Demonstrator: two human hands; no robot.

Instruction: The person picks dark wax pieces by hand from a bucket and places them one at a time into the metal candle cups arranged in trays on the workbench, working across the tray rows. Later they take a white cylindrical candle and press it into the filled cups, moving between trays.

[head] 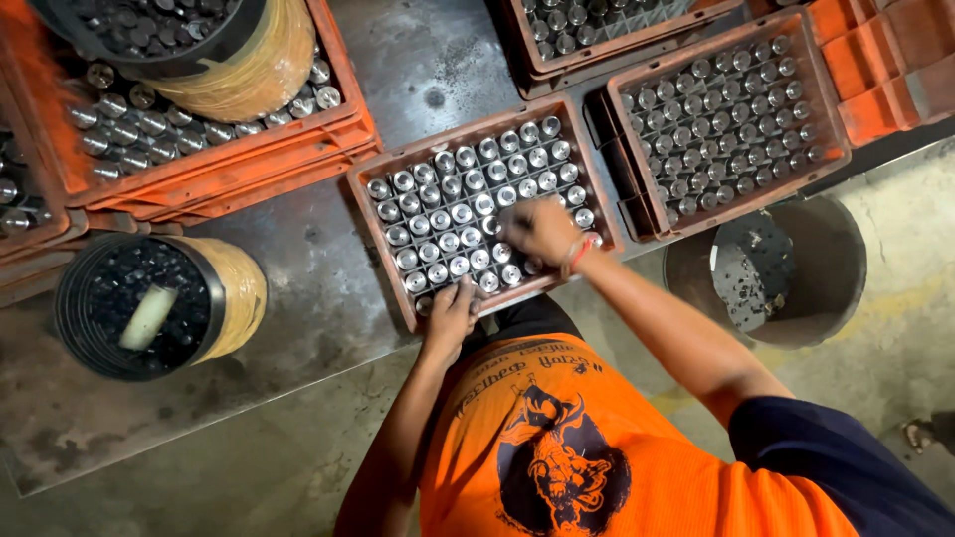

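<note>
A brown plastic crate (381,227) sits on a metal table right in front of me, filled with rows of upright shiny metal cylinders (448,214). My left hand (453,313) grips the crate's near rim, thumb and fingers closed over the edge. My right hand (540,229), with a red band at the wrist, lies on the cylinders in the crate's right half. Its fingers are curled down among them and slightly blurred. Whether it holds a cylinder is hidden. My orange shirt fills the bottom of the view.
A second crate of cylinders (831,109) stands to the right and another (637,42) behind. Stacked orange crates (229,164) are at left. A black round tub (70,328) of dark parts sits at front left. A grey bucket (836,268) stands on the concrete floor.
</note>
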